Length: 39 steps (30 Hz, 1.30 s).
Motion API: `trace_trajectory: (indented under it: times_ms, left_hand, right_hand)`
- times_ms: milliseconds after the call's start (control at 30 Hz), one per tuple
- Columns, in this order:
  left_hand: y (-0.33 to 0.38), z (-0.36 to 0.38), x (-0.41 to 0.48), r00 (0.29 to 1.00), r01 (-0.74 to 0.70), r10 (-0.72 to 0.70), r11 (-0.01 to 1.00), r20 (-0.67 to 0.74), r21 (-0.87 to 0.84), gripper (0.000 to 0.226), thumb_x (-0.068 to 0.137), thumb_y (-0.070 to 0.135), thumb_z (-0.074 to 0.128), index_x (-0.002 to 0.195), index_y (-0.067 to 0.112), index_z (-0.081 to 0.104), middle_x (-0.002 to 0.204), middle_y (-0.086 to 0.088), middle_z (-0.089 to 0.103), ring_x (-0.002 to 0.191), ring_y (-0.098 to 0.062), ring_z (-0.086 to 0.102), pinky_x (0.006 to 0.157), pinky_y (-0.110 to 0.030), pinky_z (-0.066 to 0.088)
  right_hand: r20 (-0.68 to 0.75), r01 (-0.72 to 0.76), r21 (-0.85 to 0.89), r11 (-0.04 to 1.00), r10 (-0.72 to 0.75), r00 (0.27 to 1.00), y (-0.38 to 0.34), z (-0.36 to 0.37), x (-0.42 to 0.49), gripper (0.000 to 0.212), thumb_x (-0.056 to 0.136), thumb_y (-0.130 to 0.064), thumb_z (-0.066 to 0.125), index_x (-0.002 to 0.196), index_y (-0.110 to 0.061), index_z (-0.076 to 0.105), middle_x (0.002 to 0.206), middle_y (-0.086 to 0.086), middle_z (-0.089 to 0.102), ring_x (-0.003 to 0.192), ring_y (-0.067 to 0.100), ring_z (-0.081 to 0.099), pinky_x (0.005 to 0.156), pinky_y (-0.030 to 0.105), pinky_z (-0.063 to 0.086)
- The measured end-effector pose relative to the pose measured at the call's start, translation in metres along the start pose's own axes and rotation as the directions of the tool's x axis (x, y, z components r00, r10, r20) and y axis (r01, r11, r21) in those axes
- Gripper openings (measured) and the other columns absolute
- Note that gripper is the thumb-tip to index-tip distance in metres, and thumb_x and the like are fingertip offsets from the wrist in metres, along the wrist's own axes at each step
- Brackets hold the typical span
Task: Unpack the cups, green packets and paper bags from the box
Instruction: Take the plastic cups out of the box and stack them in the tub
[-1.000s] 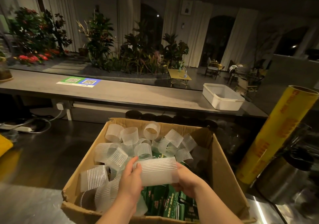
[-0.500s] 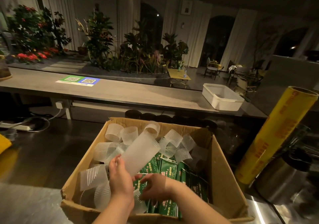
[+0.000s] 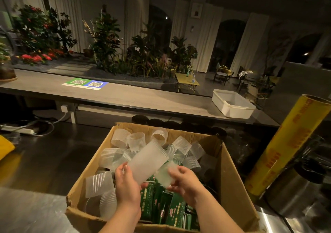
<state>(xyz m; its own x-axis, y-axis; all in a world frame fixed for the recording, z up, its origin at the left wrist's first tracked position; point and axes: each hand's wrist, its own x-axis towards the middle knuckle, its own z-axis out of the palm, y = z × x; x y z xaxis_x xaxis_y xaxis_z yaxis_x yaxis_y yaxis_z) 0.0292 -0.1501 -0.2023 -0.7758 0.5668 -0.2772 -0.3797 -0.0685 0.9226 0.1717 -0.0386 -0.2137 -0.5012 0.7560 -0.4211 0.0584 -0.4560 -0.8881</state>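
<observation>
Left grip [image 3: 128,186] curled round a tilted cup stack [image 3: 147,161], right grip [image 3: 185,183] pinching a blurred cup [image 3: 163,175], packets [image 3: 161,202] beneath both in the box [image 3: 231,179]; judged risk: slick plastic slips, cups scatter.

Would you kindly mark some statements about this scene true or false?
1. The left hand holds a large frosted cup over the cardboard box. True.
2. The green packets lie on the counter outside the box. False: they sit inside the box.
3. A white tub rests on the far counter. True.
4. The yellow roll lies flat inside the box. False: it stands outside, to the box's right.
5. The right hand is empty. False: it grips a second frosted cup.
</observation>
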Motion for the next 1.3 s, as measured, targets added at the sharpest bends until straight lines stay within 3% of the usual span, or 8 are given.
trace_trajectory:
  times_ms: [100,267,600,733,967,1100,1200,1300]
  left_hand:
    - [0.000,-0.001,-0.002,1.000,-0.009,0.010,0.999,-0.019,0.046,0.027,0.111,0.040,0.035,0.133,0.028,0.045,0.123,-0.012,0.051,0.105,-0.040,0.061,0.062,-0.035,0.051]
    - [-0.003,0.001,-0.001,1.000,0.000,-0.002,0.993,0.017,0.118,0.025,0.111,0.036,0.037,0.132,0.026,0.046,0.120,-0.010,0.047,0.102,-0.034,0.057,0.066,-0.039,0.052]
    - [-0.006,0.005,-0.001,0.993,0.044,-0.068,0.974,0.097,0.224,0.033,0.110,0.044,0.035,0.133,0.022,0.044,0.115,-0.009,0.046,0.099,-0.036,0.057,0.060,-0.036,0.051]
    - [-0.007,0.005,0.000,0.993,0.063,-0.080,0.980,0.085,0.189,0.033,0.110,0.043,0.034,0.133,0.022,0.044,0.115,-0.009,0.046,0.100,-0.037,0.056,0.059,-0.037,0.053]
    - [-0.007,0.003,0.001,0.995,0.055,-0.068,0.984,0.068,0.169,0.031,0.110,0.043,0.035,0.132,0.023,0.046,0.114,-0.010,0.047,0.096,-0.036,0.059,0.077,-0.050,0.059]
    - [-0.003,0.002,-0.002,0.996,0.045,-0.051,0.996,0.070,0.079,0.031,0.110,0.043,0.037,0.131,0.022,0.046,0.118,-0.011,0.051,0.099,-0.037,0.060,0.070,-0.047,0.060]
    - [0.007,-0.001,-0.005,0.996,0.002,-0.001,1.000,0.088,-0.011,0.030,0.110,0.042,0.037,0.131,0.022,0.046,0.121,-0.013,0.053,0.099,-0.038,0.061,0.055,-0.032,0.051]
    - [0.020,-0.005,-0.004,0.988,-0.058,0.070,0.994,0.135,-0.087,0.031,0.110,0.040,0.037,0.134,0.023,0.047,0.125,-0.010,0.052,0.104,-0.038,0.060,0.067,-0.039,0.057]
  right_hand:
    - [-0.143,-0.022,0.459,0.888,0.098,0.985,-0.007,-0.006,-0.001,0.052,0.087,-0.032,0.076,0.124,-0.001,0.056,0.121,0.026,0.063,0.106,0.039,0.067,0.056,0.033,0.062]
    - [-0.058,0.059,0.800,0.598,-0.021,0.998,-0.009,-0.018,0.001,0.079,0.075,-0.050,0.073,0.139,-0.012,0.050,0.096,0.015,0.062,0.084,0.025,0.059,0.076,0.040,0.058]
    - [-0.034,0.230,0.231,0.946,-0.228,0.973,-0.004,0.005,-0.002,0.066,0.081,-0.062,0.059,0.133,-0.023,0.063,0.131,0.001,0.069,0.129,0.030,0.053,0.107,0.050,0.040]
    - [0.000,0.268,-0.036,0.963,-0.268,0.963,0.000,0.012,-0.004,0.075,0.082,-0.063,0.069,0.147,-0.030,0.049,0.144,-0.010,0.057,0.132,0.016,0.050,0.096,0.039,0.045]
    - [0.079,0.271,0.055,0.961,-0.274,0.958,-0.002,0.014,-0.010,0.072,0.073,-0.076,0.065,0.136,-0.041,0.063,0.148,-0.008,0.053,0.139,0.023,0.042,0.106,0.048,0.043]
    - [-0.051,0.223,0.412,0.883,-0.222,0.974,-0.006,0.007,-0.005,0.047,0.098,-0.058,0.047,0.136,-0.032,0.058,0.133,0.003,0.066,0.125,0.031,0.057,0.101,0.052,0.047]
    - [-0.160,0.148,-0.134,0.980,-0.169,0.973,-0.004,0.011,-0.003,0.020,0.103,-0.031,0.055,0.115,-0.017,0.065,0.113,0.011,0.069,0.096,0.024,0.065,0.077,0.034,0.052]
    - [0.055,0.113,-0.573,0.812,-0.100,0.993,0.006,0.028,0.002,0.013,0.101,-0.025,0.059,0.104,-0.019,0.069,0.107,0.008,0.072,0.084,0.015,0.065,0.067,0.025,0.050]
